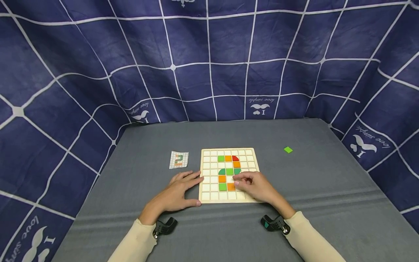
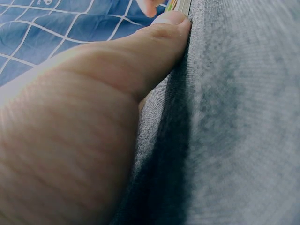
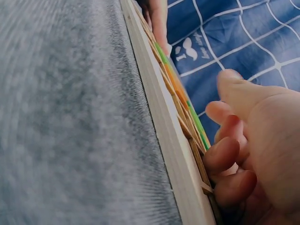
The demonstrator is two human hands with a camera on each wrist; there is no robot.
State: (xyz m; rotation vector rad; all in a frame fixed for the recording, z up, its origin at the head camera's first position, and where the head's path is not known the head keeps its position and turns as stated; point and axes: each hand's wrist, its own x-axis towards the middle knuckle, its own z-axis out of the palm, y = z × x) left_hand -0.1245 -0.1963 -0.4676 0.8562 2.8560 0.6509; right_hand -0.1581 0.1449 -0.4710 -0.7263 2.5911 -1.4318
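Note:
A pale wooden grid board (image 1: 210, 196) lies flat on the grey cloth, with coloured tiles set in its cells. My left hand (image 1: 178, 191) is spread at the board's left side, fingertips on its edge and thumb at the lower left corner. Over the lower right part of the board, my right hand (image 1: 256, 186) has its fingers bent, with the fingertips close beside an orange tile (image 1: 230, 187). No piece shows between its thumb and fingers in the right wrist view. Green, orange and red tiles, some with rounded sides, form a curved figure above a green tile (image 1: 222, 187).
Left of the board lies a small printed card (image 1: 178, 160) with a coloured grid figure. A loose bright green tile (image 1: 288, 149) rests on the grey cloth (image 1: 314, 174) at the back right. A blue checked curtain (image 1: 229, 80) encloses the back and sides.

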